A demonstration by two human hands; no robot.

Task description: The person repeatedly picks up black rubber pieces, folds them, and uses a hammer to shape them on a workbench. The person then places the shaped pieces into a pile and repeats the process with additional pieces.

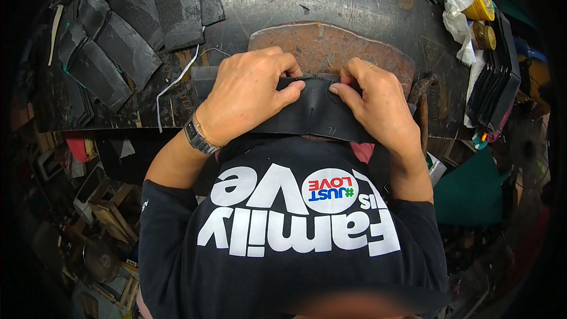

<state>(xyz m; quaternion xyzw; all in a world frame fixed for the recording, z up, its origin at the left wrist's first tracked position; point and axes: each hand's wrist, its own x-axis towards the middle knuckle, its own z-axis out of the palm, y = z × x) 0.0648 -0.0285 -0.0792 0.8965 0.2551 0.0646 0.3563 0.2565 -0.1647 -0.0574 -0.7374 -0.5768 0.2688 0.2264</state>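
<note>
A black leather-like piece [307, 106] lies across the near edge of the dark work table, its lower part hanging toward my shirt. My left hand [257, 85] pinches its upper edge between thumb and fingers, left of the middle. On the other side of a short gap, my right hand [378, 97] grips the same edge, thumb on the near face and fingers curled behind. The edge looks folded over between the two hands. Just beyond them is a worn brown board [331, 41] with a curved far edge, partly covered by the piece and my hands.
Several black panels with grey borders [118, 41] are heaped at the far left, beside a white cord [180, 80]. At the right stand a yellow tub [477, 1], a small jar [484, 36], crumpled white plastic [458, 20] and a stack of folded black pieces [495, 80].
</note>
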